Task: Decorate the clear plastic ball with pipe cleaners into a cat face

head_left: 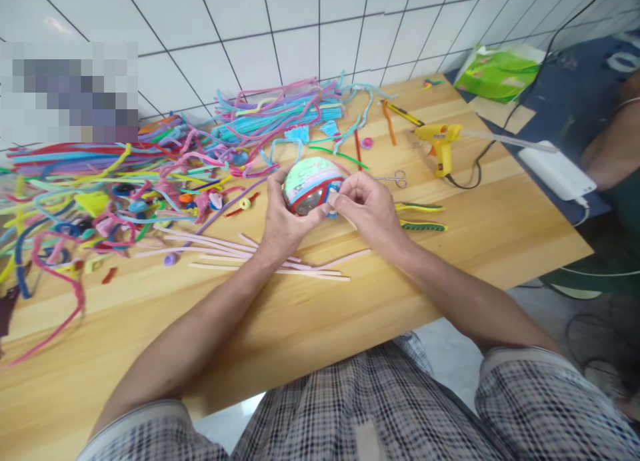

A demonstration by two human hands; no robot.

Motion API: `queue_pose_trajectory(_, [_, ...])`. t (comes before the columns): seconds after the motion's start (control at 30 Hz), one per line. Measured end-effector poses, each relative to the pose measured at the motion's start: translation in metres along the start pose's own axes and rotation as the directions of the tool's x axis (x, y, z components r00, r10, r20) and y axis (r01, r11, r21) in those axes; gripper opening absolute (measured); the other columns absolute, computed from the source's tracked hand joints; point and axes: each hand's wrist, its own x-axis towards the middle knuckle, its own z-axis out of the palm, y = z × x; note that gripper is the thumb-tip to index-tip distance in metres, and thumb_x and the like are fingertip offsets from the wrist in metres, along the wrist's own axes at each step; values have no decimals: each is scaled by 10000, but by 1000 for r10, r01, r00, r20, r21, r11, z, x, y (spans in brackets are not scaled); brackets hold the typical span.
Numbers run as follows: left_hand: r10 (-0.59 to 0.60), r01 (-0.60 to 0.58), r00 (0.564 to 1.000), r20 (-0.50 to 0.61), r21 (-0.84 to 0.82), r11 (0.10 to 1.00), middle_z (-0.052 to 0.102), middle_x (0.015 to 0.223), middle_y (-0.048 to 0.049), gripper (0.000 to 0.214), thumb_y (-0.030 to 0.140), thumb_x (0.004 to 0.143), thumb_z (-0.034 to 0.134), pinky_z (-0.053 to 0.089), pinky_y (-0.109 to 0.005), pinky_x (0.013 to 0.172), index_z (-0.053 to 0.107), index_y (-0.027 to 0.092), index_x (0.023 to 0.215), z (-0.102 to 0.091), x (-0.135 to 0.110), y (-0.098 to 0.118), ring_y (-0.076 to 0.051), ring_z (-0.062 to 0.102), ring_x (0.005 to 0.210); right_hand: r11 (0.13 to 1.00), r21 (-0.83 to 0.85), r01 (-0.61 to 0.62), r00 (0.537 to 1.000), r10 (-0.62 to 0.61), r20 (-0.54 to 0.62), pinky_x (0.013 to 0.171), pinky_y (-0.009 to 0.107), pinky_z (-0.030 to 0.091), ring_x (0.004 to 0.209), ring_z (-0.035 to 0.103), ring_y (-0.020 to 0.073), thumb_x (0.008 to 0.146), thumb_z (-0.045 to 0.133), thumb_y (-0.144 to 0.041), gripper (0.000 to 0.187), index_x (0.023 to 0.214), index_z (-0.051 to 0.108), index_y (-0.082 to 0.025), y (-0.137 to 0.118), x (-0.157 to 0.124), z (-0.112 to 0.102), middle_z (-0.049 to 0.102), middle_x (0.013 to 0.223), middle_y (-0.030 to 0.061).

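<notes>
A round ball (313, 181) wrapped in pipe cleaners sits between my hands above the wooden table. Its top is light green, with pink, blue and red bands lower down and a dark, shiny uncovered patch. My left hand (283, 214) wraps round its left side, with the thumb along the bottom. At the ball's right side, my right hand (367, 204) pinches near a blue strip; what lies between the fingertips is too small to make out. Several pale pink pipe cleaners (240, 248) lie on the table just below and left of the hands.
Heaped pipe cleaners (280, 118) fill the back and left. Right of the hands are small scissors (400, 178), green-yellow pliers-like handles (423, 227), a yellow glue gun (441, 144) with cord, and a craft knife (405, 114). A white power strip (557, 171) and another person's arm (610, 134) are farther right.
</notes>
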Motion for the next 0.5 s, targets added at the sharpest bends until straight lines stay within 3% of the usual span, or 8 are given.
queue_pose_trajectory(0.23, [-160, 164, 986, 41, -146, 976, 722, 1484, -105, 1179, 872, 591, 1122, 684, -487, 1204, 589, 288, 1467, -3, 9, 12, -366, 766, 1409, 1000, 1, 5, 1000, -5, 2, 597, 306, 371, 629, 457, 117, 911, 969, -511, 432, 798, 631, -266, 6, 7, 0, 562, 655, -76])
queue_pose_trajectory(0.5, [-438, 420, 899, 26, -340, 841, 794, 1364, -58, 885, 600, 655, 1132, 681, -424, 1093, 664, 293, 1341, -2, 12, 23, -312, 796, 1289, 997, 25, 72, 995, -73, 67, 593, 290, 455, 655, 556, 135, 1015, 916, -573, 398, 912, 670, -278, 22, 16, 1, 601, 719, -62])
